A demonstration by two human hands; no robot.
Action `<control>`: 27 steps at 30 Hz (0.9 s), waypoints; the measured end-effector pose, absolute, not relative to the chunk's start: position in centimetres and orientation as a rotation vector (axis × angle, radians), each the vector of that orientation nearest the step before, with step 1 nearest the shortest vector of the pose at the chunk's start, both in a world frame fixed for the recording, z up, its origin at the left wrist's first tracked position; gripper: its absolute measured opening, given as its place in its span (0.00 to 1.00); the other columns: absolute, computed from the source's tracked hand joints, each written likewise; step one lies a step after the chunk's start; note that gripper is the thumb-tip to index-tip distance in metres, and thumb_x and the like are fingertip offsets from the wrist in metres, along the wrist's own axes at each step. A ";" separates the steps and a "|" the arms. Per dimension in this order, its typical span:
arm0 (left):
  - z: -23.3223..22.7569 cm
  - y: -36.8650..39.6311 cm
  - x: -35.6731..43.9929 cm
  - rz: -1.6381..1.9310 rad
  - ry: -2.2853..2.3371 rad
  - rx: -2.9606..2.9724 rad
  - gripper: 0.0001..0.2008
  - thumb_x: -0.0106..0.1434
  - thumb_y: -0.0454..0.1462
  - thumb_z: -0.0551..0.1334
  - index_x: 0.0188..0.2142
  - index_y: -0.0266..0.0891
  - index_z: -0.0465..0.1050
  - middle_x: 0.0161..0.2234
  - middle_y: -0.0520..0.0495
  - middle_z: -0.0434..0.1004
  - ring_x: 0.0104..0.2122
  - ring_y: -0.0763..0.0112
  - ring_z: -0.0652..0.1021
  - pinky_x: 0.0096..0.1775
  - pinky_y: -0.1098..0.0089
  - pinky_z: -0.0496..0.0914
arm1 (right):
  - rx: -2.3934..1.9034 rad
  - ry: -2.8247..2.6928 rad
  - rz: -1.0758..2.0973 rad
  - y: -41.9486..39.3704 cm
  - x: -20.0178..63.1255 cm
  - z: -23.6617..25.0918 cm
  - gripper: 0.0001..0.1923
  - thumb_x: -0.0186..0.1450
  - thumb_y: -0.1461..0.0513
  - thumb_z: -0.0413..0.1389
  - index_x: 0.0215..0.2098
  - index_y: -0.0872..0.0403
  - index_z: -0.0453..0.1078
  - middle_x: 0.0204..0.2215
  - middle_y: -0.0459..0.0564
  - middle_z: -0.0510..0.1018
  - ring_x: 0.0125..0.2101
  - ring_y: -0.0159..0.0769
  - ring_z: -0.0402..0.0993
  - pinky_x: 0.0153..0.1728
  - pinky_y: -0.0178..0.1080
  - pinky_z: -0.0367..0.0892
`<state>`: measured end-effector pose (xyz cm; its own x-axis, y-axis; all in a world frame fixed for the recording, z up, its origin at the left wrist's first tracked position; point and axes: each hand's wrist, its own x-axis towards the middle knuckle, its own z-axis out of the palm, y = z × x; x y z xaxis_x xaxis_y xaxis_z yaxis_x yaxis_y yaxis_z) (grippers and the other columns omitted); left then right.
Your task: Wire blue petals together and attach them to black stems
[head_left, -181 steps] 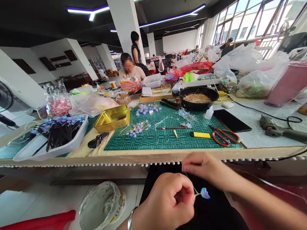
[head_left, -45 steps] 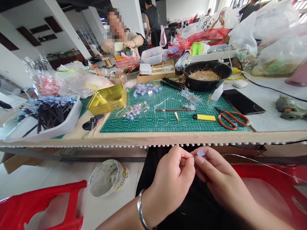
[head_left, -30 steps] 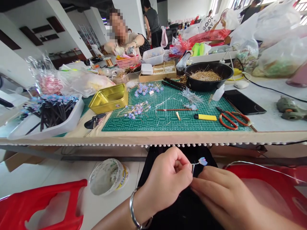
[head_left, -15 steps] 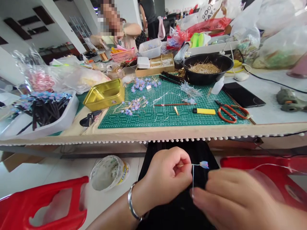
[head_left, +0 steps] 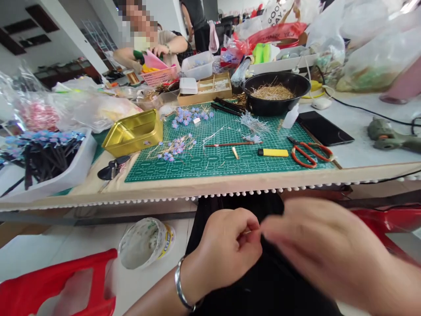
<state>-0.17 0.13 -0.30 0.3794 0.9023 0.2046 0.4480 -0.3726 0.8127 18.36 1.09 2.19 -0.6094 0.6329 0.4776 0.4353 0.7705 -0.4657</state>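
Note:
My left hand [head_left: 226,252] is curled in front of my lap, below the table edge, and pinches a thin wire stem between thumb and forefinger. My right hand [head_left: 315,245] is blurred with motion and meets the left hand's fingertips, covering the small blue flower on the stem. A fine wire runs off to the right. Whether the right fingers grip the wire is not clear. A silver bangle [head_left: 180,285] circles my left wrist.
The green cutting mat [head_left: 217,151] holds blue bead flowers [head_left: 174,148], a yellow lighter [head_left: 272,152], red scissors [head_left: 311,153] and wire pieces. A gold tin [head_left: 133,131], white tray of black sticks [head_left: 42,162], black bowl [head_left: 274,94], drill [head_left: 388,137], white tub [head_left: 146,242], red stools. A person works across the table.
My right hand has swung up and left over the flower, hiding it. The left hand stays closed on the stem. The view has tilted slightly down.

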 end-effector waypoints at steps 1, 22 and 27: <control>-0.2 0.1 0.0 0.887 1.126 1.984 0.06 0.54 0.28 0.58 0.25 0.39 0.65 0.18 0.56 0.65 0.19 0.78 0.66 0.24 0.76 0.59 | -0.907 -2.232 0.560 2.2 18.5 2.3 0.09 0.67 0.66 0.51 0.33 0.53 0.73 0.24 0.47 0.75 0.25 0.34 0.69 0.28 0.36 0.63; -3.8 1.8 1.3 1.363 1.381 2.276 0.10 0.61 0.26 0.57 0.38 0.40 0.68 0.28 0.48 0.78 0.28 0.67 0.78 0.32 0.67 0.72 | -1.124 -0.991 1.689 1.8 15.4 -3.8 0.17 0.64 0.47 0.58 0.33 0.51 0.64 0.25 0.41 0.63 0.25 0.30 0.61 0.25 0.31 0.63; -4.1 2.6 1.3 1.402 1.225 2.504 0.09 0.60 0.26 0.57 0.38 0.39 0.67 0.23 0.49 0.76 0.21 0.68 0.74 0.26 0.68 0.69 | -1.142 -1.110 1.494 2.4 16.4 -4.6 0.18 0.62 0.49 0.61 0.27 0.53 0.65 0.23 0.42 0.62 0.24 0.29 0.57 0.23 0.30 0.60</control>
<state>1.25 2.57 -4.10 0.2880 0.6396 0.7127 0.6206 -0.6914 0.3698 16.36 2.44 -4.62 -0.1444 0.9785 -0.1475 -0.1406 -0.1679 -0.9757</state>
